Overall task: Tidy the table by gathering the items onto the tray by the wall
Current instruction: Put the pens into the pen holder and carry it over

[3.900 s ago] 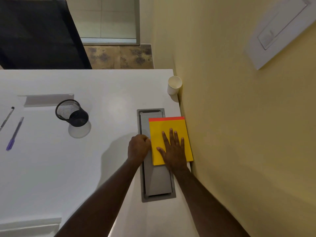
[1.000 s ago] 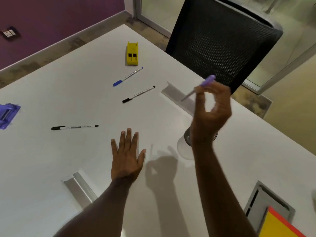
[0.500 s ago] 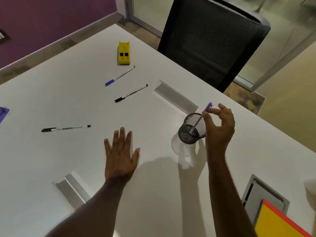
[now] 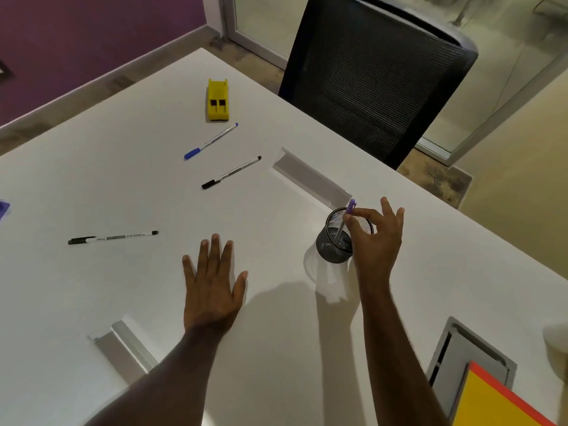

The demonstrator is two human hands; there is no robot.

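With purple pen (image 4: 346, 219) pinched by right hand (image 4: 376, 238), tip inside mesh cup (image 4: 341, 238) mid-table, well apart from tray (image 4: 455, 348), left hand (image 4: 212, 281) flat and spread: risk of tipping cup if released aslant against rim.

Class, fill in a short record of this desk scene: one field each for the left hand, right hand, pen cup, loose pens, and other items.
left hand: left hand flat on white table
right hand: right hand pinches purple pen, lower end inside cup
pen cup: black mesh cup, upright
loose pens: blue-capped pen; two black-capped pens
other items: yellow block; yellow pad
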